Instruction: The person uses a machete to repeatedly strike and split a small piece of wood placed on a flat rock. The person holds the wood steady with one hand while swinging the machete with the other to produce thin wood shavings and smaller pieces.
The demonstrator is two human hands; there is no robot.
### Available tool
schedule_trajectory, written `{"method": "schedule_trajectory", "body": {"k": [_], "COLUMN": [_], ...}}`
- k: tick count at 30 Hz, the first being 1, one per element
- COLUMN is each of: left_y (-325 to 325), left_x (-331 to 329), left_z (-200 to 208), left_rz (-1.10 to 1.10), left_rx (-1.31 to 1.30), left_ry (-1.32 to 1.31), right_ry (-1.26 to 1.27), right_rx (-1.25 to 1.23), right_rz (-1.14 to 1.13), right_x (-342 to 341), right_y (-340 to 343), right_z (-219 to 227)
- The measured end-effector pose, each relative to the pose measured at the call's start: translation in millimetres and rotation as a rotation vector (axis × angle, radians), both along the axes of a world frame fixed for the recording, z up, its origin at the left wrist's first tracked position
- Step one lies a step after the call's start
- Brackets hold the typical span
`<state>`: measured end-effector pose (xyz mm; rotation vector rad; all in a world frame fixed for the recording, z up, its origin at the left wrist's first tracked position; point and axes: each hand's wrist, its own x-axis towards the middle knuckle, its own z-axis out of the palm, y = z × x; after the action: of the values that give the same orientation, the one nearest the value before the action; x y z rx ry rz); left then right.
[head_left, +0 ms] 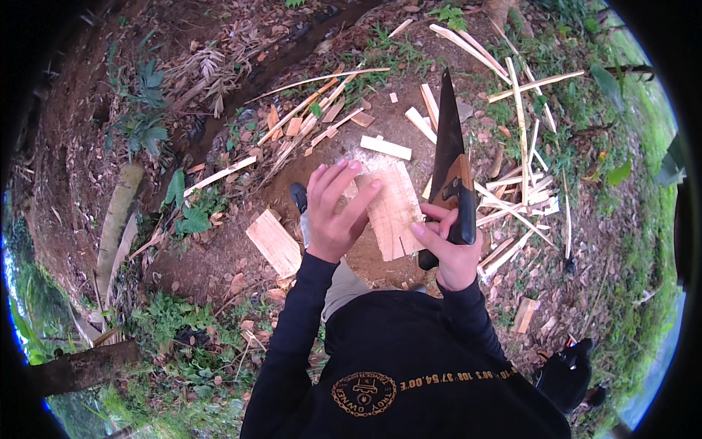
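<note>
Right grip [455, 254]: the fingers are closed around the dark handle of a wooden-backed handsaw [450, 135], whose blade rises beyond the grip and tapers to a point. The thumb of this grip lies at the near right edge of a pale, rough-sawn board [393, 208]. Left grip [333, 208]: the fingers are spread and hold nothing visibly; their tips are at the board's far left corner, and whether they press on it cannot be determined.

Hazards, as judged: a slack right grip could let the handsaw swing across the board toward the left fingers. The board, if unclamped by either grip, could slide or tip; its support is hidden.

Condition: the board lies between the two grips, slightly tilted, roughly rectangular, with visible grain and a short dark line [401, 246] at its near end, either a cut or a mark. Just beyond it lies a small pale block [386, 148]; right of the right grip, scattered wood strips [523, 132].
</note>
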<state>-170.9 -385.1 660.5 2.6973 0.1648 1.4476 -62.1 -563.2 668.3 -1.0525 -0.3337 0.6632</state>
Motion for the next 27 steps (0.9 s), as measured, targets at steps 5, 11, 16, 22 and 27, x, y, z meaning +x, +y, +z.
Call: {"method": "schedule_trajectory", "body": {"k": [5, 11, 16, 22, 27], "left_y": [-1.9, -3.2, -2.6, -5.2, -29.4], "left_x": [1.8, 6.0, 10.0, 22.5, 17.2], "left_z": [7.2, 7.4, 7.8, 3.3, -17.6], "left_rz": [0.014, 0.031, 0.028, -0.055, -0.171], "left_rx": [0.053, 0.067, 0.067, -0.230, -0.739], "left_ry": [0.068, 0.111, 0.128, 0.228, 0.224], "right_ry": [0.001, -0.114, 0.041, 0.139, -0.140], "right_rx": [-0.009, -0.022, -0.047, -0.014, -0.103], "right_rz": [0.013, -0.045, -0.044, -0.008, -0.020], "right_x": [5.0, 14.5, 18.6, 25.3, 31.0], "right_y": [-1.3, 0.9, -2.2, -7.1, -8.4], "right_z": [0.0, -6.1, -6.8, -0.1, -22.1]}}
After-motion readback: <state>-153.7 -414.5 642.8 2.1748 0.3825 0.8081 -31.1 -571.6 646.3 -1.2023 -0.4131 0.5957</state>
